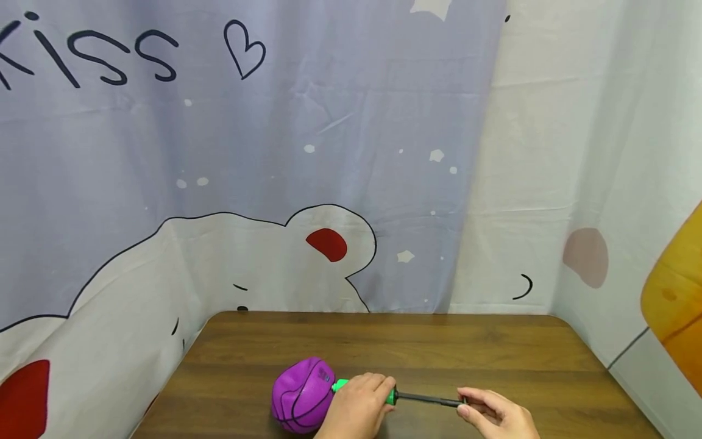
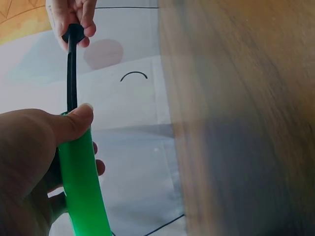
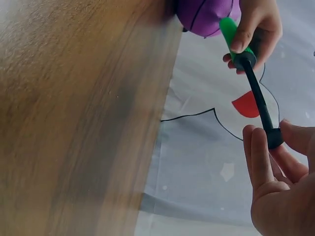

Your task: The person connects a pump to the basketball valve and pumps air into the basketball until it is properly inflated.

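Observation:
A green hand pump (image 2: 83,177) lies level above the table, its black rod (image 1: 425,399) drawn out to the right. My left hand (image 1: 359,402) grips the green barrel, thumb along it near the rod end. My right hand (image 1: 501,414) pinches the black end knob (image 3: 274,138) of the rod between thumb and fingers. At the pump's left end is a purple ball (image 1: 303,395) with black seam lines, dented and partly deflated, with the green tip right at its side. The left hand hides most of the barrel in the head view.
The brown wooden table (image 1: 466,347) runs under both hands. Behind and beside it hangs a printed curtain (image 1: 356,122) with bears, stars and lettering, meeting the table's back edge.

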`<state>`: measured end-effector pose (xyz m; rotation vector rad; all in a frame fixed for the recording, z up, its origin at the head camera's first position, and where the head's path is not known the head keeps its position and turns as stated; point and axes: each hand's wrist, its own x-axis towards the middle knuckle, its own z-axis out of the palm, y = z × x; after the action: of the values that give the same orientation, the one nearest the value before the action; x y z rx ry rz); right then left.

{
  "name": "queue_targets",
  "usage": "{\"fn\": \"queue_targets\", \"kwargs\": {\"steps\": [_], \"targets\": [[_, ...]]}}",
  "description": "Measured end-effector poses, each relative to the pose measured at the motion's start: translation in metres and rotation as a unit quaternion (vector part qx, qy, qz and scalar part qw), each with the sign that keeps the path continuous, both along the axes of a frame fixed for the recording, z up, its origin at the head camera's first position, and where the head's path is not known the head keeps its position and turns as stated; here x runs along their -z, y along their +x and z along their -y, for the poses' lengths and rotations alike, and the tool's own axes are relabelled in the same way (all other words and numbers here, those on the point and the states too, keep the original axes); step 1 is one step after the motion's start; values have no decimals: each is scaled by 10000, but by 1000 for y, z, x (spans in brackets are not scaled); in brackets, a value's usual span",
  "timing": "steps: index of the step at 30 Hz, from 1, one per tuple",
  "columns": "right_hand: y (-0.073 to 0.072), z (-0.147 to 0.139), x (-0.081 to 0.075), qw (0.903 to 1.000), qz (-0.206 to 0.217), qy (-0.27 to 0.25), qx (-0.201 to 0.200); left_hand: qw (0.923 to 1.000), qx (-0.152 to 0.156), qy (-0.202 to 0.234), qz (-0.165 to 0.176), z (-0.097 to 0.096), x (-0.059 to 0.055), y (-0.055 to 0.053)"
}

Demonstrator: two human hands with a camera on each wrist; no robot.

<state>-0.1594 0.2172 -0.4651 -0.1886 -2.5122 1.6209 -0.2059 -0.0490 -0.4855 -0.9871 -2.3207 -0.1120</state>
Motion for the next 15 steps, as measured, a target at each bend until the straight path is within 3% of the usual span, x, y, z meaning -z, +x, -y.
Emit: {"fn": "queue_targets", "kwargs": {"steps": [8,15], "targets": [[-4,17,5,9993,-95,-138,-341,9997,-32,-233,-79,-7,-2,3],[-11,49,14,9948,-550,-221,-825,9992,31,-238,-316,-16,-2,5]]}}
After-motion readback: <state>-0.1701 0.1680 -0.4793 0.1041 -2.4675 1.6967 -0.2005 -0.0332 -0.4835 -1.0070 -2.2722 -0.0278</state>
